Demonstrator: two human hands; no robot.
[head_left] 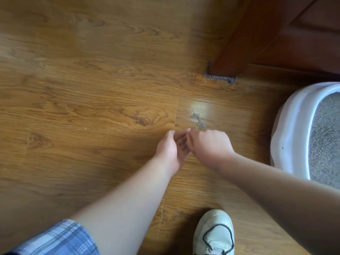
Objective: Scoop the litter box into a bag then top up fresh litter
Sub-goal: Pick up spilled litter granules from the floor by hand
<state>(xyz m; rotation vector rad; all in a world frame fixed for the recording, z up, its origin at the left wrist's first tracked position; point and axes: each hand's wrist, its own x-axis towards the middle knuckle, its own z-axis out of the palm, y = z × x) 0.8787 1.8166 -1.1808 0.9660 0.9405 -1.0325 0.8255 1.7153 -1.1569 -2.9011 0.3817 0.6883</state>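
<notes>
Grey litter [325,135] fills the white litter box [287,126] at the right edge. Left of it, a small patch of spilled granules [198,121] lies on the wooden floor [92,89], just beyond the two hands. The left hand [170,150] is cupped, fingers curled round a few more granules [183,142]. The right hand [207,144] bends over that palm, fingertips hidden — pinching or not, I cannot tell. A dark door frame [239,43] stands beyond, and a white shoe [214,234] nearer.
</notes>
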